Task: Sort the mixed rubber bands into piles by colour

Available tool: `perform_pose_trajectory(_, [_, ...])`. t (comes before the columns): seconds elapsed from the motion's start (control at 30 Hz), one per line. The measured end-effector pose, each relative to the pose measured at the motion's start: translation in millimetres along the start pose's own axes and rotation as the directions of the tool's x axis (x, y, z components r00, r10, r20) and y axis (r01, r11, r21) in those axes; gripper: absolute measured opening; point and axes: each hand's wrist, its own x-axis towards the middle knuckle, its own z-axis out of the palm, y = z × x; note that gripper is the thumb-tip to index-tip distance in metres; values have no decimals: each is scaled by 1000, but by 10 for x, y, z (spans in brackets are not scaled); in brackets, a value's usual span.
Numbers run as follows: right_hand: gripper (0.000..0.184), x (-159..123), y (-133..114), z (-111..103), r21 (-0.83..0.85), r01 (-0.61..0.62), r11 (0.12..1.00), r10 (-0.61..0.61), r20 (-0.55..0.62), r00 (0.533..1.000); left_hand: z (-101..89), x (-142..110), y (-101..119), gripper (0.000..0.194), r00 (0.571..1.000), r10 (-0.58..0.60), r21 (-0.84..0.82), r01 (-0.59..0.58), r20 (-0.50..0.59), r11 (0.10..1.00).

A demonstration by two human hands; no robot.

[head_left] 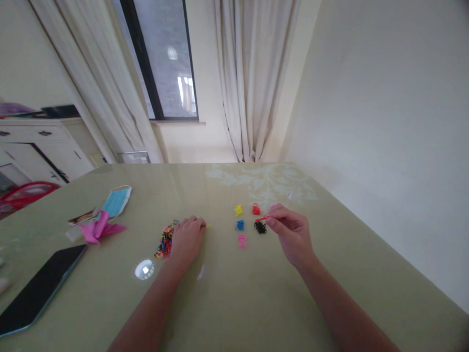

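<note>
My right hand (293, 234) pinches a thin red rubber band (261, 219) between thumb and forefinger, above a small black pile of bands (260, 227). Around it lie a red pile (256, 209), a yellow pile (239, 210), a blue pile (240, 225) and a pink pile (242, 241). Another pinkish bit (273, 207) is partly hidden behind the right fingers. My left hand (188, 238), fingers curled together, rests beside and partly over a mixed heap of coloured rubber bands (166, 240). From its fingertips pokes a yellow rubber band (208, 225).
At the left of the glossy table (234, 308) lie a dark tablet-like device (42, 288), a pink folded-paper shape (99, 229) and a blue face mask (117, 201). A wall (395, 146) runs along the right edge; curtains (252, 83) hang beyond the far edge.
</note>
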Motion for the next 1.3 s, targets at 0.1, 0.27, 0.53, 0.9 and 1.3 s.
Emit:
perform_pose_trajectory(0.1, [2,6,51,-22,3,-4,1000,4,-39,999,14,8,3,21,1000,10,10,-10,-9,1000])
perform_pose_trajectory(0.27, [8,54,115,-65,-38,-36,999,32,-92,995,23,-16,35,23,998,29,83,-25,-58,996])
perform_pose_trajectory(0.53, [31,186,406,-211,-508,-232,830,163,-175,971,-11,11,113,21,992,14,24,-12,-126,1000])
perform_pose_trajectory(0.9, [17,671,926,-173,-834,-332,441,229,-253,940,20,41,172,17,989,53,-85,-65,-141,994])
perform_pose_trajectory(1.3, [23,454,862,-286,-892,-287,349,131,-257,957,9,35,208,14,984,69,-160,-96,-166,982])
